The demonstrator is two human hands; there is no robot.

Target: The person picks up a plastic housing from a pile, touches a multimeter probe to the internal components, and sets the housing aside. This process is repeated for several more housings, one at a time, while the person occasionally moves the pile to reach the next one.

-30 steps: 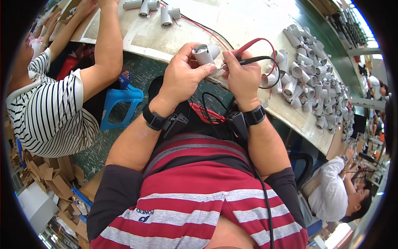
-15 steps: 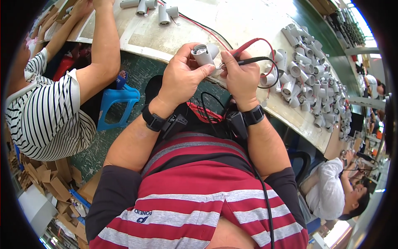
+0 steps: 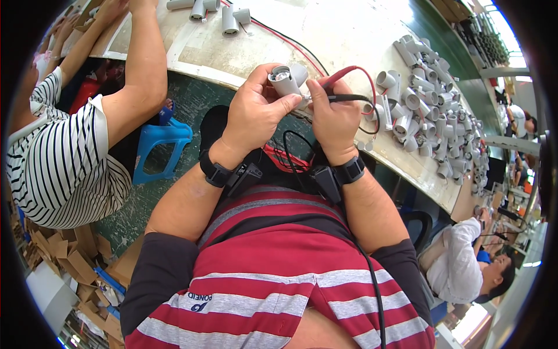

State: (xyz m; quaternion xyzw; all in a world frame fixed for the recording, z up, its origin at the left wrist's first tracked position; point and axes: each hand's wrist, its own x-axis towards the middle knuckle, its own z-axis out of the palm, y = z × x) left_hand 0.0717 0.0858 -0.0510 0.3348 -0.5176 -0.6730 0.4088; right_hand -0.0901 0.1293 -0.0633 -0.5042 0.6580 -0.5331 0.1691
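My left hand (image 3: 251,116) is closed round a light grey T-shaped plastic housing (image 3: 286,85). Its open round end, with a shiny part inside, is turned up. Close beside it, my right hand (image 3: 337,121) grips a red test probe (image 3: 339,75) and a black test probe (image 3: 349,98) together, the thumb pressed along them. The probe tips are near the lower right side of the housing; fingers hide whether they touch it. From both probes, leads loop out to the right of my hand.
The white worktable (image 3: 349,35) carries a large heap of similar housings (image 3: 430,99) on the right and several more (image 3: 231,20) at the far left. A co-worker in a striped shirt (image 3: 67,163) sits left by a blue stool (image 3: 163,148). Cardboard boxes (image 3: 75,256) lie lower left.
My right hand has shifted slightly toward me, with both probes moving along. My left hand and its housing stay nearly in place.
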